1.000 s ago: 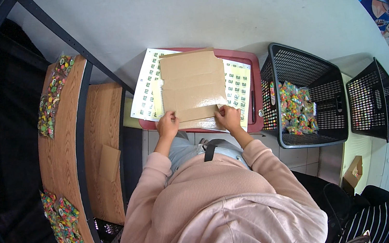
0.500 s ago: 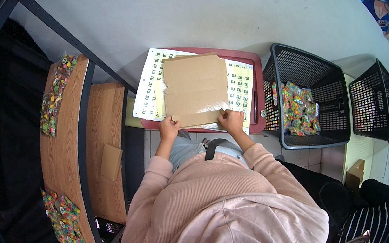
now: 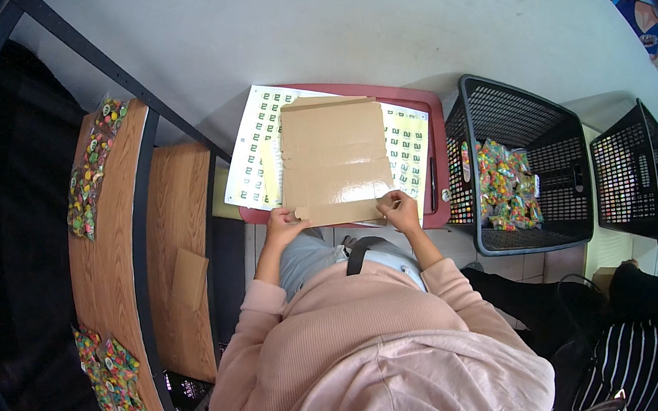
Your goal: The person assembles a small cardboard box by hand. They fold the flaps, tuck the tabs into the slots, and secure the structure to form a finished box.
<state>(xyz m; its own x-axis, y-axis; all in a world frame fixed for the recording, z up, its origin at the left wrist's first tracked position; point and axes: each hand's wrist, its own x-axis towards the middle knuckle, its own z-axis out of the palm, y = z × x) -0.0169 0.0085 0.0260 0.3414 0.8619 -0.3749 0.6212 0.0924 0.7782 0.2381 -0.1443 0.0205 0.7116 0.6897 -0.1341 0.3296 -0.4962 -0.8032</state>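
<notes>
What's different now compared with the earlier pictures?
The flattened cardboard has moved a little toward the person; the left hand and right hand still hold its near edge. At lower right, someone's striped garment has shifted up and rightward. The printed sheets, red board and black basket stayed put.

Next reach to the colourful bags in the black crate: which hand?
Right hand, probably: nearer the black crate. Left hand is at the cardboard's opposite side; both hold it, though.
</notes>
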